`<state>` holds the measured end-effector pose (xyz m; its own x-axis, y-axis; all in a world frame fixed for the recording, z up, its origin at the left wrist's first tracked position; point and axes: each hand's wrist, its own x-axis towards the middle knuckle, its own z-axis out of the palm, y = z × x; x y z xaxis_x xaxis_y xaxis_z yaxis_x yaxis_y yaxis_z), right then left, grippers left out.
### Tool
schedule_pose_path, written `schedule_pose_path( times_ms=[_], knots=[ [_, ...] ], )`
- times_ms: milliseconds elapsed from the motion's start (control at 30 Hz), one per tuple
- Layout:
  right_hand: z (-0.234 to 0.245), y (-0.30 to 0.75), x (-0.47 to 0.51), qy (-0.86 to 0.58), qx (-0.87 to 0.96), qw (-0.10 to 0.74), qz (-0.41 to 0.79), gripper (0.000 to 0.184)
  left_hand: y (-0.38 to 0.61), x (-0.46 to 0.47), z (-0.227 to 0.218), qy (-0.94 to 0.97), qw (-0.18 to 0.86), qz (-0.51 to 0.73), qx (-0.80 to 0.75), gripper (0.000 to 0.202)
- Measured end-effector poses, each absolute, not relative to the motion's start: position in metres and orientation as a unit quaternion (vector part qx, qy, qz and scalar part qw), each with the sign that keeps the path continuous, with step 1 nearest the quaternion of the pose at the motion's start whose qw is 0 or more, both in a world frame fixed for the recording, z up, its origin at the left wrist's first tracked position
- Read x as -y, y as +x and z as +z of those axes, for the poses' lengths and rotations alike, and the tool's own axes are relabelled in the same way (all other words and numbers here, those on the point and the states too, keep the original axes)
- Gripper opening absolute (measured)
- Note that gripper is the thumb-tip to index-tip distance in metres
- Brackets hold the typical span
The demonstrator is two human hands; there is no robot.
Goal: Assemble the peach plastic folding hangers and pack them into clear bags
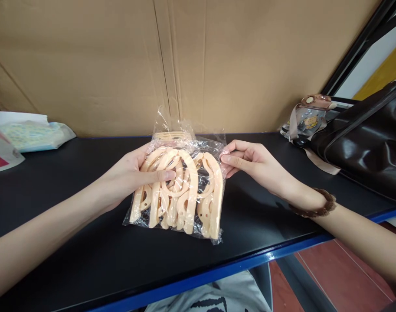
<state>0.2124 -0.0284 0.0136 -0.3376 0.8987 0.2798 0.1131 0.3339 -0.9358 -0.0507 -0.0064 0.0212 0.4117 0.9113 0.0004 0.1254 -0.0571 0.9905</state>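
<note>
A clear plastic bag (181, 190) holding several peach-coloured plastic hook-shaped pieces is held just above the black table (87, 242), near its middle. My left hand (135, 173) grips the bag's left side, thumb across the front of the pieces. At the bag's upper right corner my right hand (250, 162) pinches the plastic film between thumb and fingers. A brown band sits on my right wrist.
A dark brown leather bag (363, 143) lies at the right with a small clear charm (306, 115) beside it. Packets in white and pale plastic (28, 134) lie at the far left. A cardboard wall (184, 60) backs the table. The blue front edge (217, 271) is near me.
</note>
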Motion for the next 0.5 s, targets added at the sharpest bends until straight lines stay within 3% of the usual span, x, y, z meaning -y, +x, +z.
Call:
schedule_pose_path(
  times_ms=[133,300,500],
  knots=[
    [0.008,0.219,0.02,-0.412,0.74,0.424,0.322,0.022,-0.051,0.003,0.018,0.619,0.565,0.38,-0.393,0.042],
    [0.008,0.227,0.012,-0.478,0.796,0.343,0.144,0.025,-0.052,-0.004,0.017,0.621,0.496,0.368,-0.482,0.033],
    [0.003,0.233,0.001,-0.488,0.808,0.304,0.128,0.02,-0.055,-0.011,0.014,0.719,0.406,0.32,-0.465,0.024]
  ],
)
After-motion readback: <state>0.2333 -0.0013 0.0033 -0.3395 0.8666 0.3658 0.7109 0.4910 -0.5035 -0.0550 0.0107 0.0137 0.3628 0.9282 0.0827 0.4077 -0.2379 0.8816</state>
